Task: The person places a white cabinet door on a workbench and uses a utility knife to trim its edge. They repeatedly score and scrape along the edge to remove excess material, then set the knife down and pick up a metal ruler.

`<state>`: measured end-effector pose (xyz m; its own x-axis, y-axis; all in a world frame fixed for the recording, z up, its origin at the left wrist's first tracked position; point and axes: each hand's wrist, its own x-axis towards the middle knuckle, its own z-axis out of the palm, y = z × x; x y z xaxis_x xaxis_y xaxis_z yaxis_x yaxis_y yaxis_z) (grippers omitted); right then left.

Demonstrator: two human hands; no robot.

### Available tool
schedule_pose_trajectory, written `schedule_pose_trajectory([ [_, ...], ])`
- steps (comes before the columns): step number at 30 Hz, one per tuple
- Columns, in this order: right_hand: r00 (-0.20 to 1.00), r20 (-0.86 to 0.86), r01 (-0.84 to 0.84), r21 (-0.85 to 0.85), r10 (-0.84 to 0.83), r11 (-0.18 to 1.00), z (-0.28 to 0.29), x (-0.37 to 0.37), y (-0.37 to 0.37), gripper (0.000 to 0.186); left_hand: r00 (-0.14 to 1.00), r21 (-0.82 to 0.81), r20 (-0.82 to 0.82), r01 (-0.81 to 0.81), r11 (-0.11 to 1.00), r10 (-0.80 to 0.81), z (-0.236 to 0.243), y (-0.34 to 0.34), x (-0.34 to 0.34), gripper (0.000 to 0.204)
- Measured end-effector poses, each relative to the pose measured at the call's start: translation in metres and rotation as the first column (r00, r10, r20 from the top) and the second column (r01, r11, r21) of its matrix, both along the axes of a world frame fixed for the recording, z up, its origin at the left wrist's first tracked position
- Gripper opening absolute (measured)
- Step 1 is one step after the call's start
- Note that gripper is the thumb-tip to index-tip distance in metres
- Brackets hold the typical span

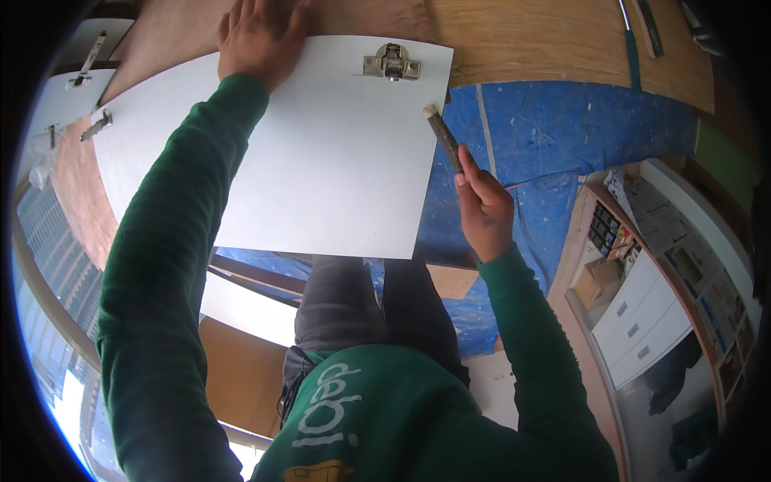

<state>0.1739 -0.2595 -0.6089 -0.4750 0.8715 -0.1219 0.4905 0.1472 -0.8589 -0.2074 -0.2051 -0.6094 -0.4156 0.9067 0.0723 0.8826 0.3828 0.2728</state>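
A white panel [329, 161] lies in front of me, with a metal cabinet hinge [391, 63] at its far right corner and another hinge [97, 126] at its left end. My left hand [261, 48] rests flat across the panel's far edge, fingers stretched toward the wooden board beyond. Between the fingers and thumb of my right hand [486, 205] is a dark, rough stick [445, 140] with a pale end. It is tilted up and to the left, its tip near the panel's right edge below the hinge.
Plywood [554, 44] spans the far side, bearing a long tool with a teal handle [634, 60]. Blue sheeting [546, 128] covers the area to the right. A cabinet with white drawers [642, 321] stands at right. More white panels with hinges [84, 68] are at far left.
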Motion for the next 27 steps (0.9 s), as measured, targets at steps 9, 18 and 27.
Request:
schedule_pose_trajectory([
  [9, 1.000, -0.012, 0.016, -0.007, -0.016, 1.000, -0.002, -0.010, 0.019, 0.047, 1.000, 0.016, 0.017, 0.013, 1.000, -0.013, -0.006, 0.001, -0.002, 0.068],
  [18, 0.994, -0.061, 0.085, -0.115, -0.093, 0.990, 0.000, -0.048, 0.068, 0.045, 0.999, -0.003, -0.033, 0.001, 1.000, -0.001, -0.007, 0.000, 0.002, 0.067],
  [27, 0.995, -0.035, 0.092, -0.101, -0.096, 0.991, -0.001, -0.033, 0.041, 0.043, 1.000, -0.014, -0.028, -0.002, 1.000, 0.001, -0.008, -0.003, -0.001, 0.068],
])
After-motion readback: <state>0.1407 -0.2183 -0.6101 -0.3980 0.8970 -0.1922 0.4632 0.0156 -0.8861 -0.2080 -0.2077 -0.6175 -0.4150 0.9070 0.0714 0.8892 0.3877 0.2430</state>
